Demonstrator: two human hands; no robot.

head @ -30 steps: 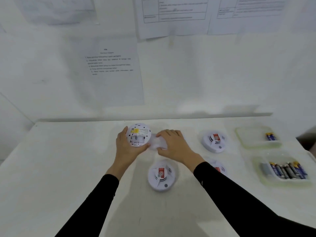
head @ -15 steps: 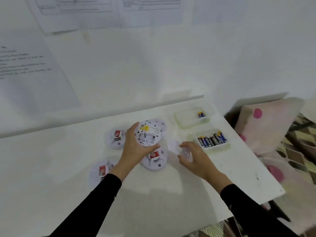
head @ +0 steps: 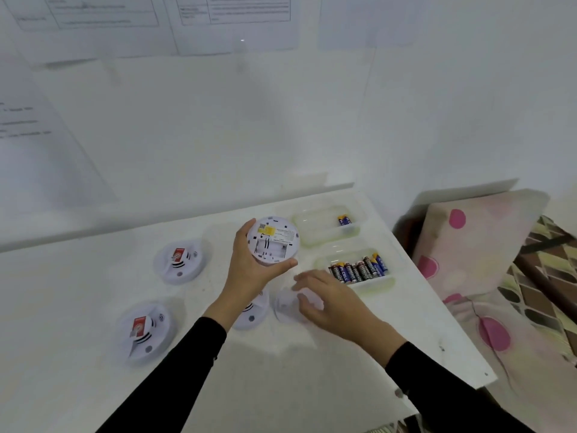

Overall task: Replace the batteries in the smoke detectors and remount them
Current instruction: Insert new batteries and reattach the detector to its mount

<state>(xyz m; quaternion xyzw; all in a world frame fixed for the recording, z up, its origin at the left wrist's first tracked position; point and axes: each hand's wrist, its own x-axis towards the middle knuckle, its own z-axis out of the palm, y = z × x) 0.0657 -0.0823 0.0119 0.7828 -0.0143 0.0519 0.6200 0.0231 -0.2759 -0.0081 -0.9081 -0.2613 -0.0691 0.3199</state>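
White desk (head: 78, 307); my left hand (head: 249, 271) grips the open detector (head: 273, 242) level; my spread right hand (head: 334, 303) should fetch batteries (head: 359, 270), minding polarity.

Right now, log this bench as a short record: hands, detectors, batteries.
left hand: grips held detector, back up, battery bay empty
right hand: fingers loose over white base plate on the table
other detectors: far-left detector, near-left detector, middle detector partly hidden; all face up
near tray: row of batteries
far tray: blue battery at one end, count unclear
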